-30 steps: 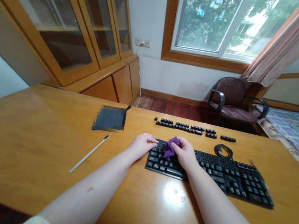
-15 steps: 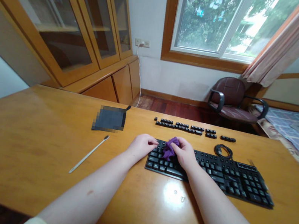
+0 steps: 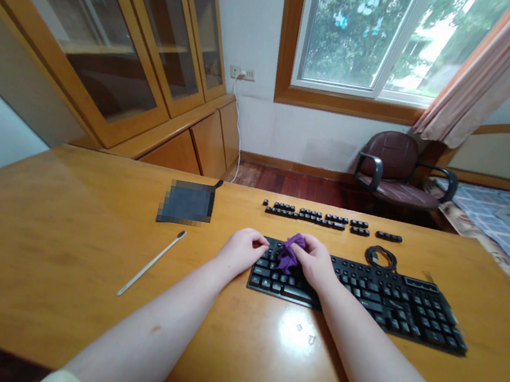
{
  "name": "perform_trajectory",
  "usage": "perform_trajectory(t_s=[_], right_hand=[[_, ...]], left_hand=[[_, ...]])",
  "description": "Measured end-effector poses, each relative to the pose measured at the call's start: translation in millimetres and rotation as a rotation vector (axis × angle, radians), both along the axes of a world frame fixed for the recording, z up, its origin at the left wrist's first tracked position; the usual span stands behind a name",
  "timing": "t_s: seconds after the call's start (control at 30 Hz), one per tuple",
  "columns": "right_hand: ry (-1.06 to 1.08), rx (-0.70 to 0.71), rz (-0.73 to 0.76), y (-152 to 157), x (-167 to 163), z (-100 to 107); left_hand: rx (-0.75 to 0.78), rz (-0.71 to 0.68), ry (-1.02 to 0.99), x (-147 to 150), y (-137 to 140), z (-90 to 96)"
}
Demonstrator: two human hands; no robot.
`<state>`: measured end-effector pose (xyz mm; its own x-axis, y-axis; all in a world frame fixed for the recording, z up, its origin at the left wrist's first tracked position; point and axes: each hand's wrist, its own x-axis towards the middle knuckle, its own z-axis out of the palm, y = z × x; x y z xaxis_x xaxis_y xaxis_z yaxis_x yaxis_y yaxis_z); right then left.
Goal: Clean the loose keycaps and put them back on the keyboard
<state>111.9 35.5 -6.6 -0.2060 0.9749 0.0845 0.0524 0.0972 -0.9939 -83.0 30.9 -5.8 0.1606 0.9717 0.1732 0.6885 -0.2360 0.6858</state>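
A black keyboard (image 3: pixel 364 295) lies at a slight slant on the wooden table, with its upper key rows stripped of caps. At its upper left corner, the fingers of my left hand (image 3: pixel 242 251) are closed on the edge. Bunched in my right hand (image 3: pixel 316 261) is a purple cloth (image 3: pixel 289 257), pressed against the left part of the keyboard. My right hand and forearm cover some of the keys behind them. Beyond the keyboard, loose black keycaps (image 3: pixel 310 216) stand in two rows grouped in short runs.
A coiled black cable (image 3: pixel 381 258) rests behind the keyboard. On the left lie a white long-handled brush (image 3: pixel 150 265) and a dark, pixelated pouch-like item (image 3: pixel 187 202). A brown armchair (image 3: pixel 393 165) stands past the table's far edge (image 3: pixel 236 186), and a glass-fronted cabinet (image 3: pixel 185 111) at the left.
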Motion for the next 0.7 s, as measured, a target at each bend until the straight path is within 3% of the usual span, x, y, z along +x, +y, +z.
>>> perform_trajectory(t_s=[0.4,0.7], right_hand=[[0.009,-0.004,0.000,1.6,0.0,-2.5],[-0.024,-0.005,-0.014,1.2,-0.3,-2.9]], left_hand=[[0.066,-0.032,0.034,0.2,-2.0,3.2],[-0.033,0.019,-0.093,0.1,4.1,-10.1]])
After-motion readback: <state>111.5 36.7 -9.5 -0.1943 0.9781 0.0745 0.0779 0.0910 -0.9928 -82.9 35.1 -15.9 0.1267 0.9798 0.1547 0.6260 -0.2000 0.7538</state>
